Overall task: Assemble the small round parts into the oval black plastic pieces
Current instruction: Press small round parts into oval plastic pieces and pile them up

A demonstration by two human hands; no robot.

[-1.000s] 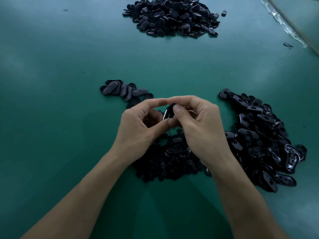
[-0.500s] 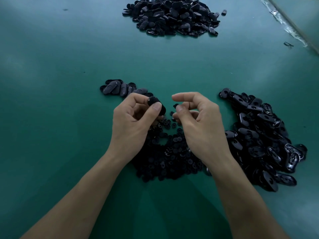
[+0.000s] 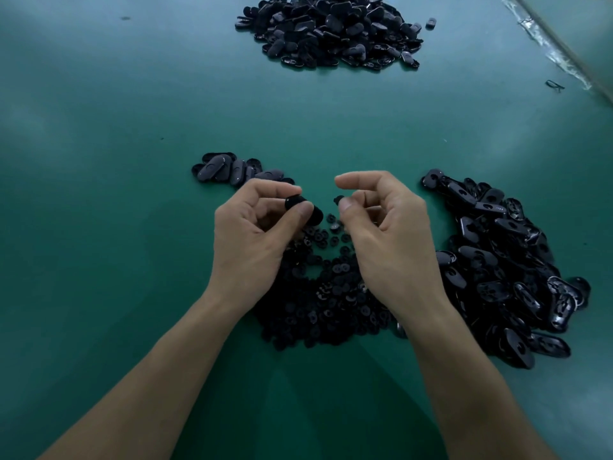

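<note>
Gripping an oval black piece in our left hand, we pinch a small round part in our right hand above the bench.

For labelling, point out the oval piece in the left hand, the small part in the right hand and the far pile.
oval piece (image 3: 292, 202): head view, its glossy upper end.
small round part (image 3: 337, 200): head view, its exposed tip.
far pile (image 3: 331, 31): head view, its middle.

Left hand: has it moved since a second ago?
Yes. The left hand, pinching an oval black plastic piece, has shifted leftward, toward the small row of dark oval pieces, opening a gap from the right hand.
</note>
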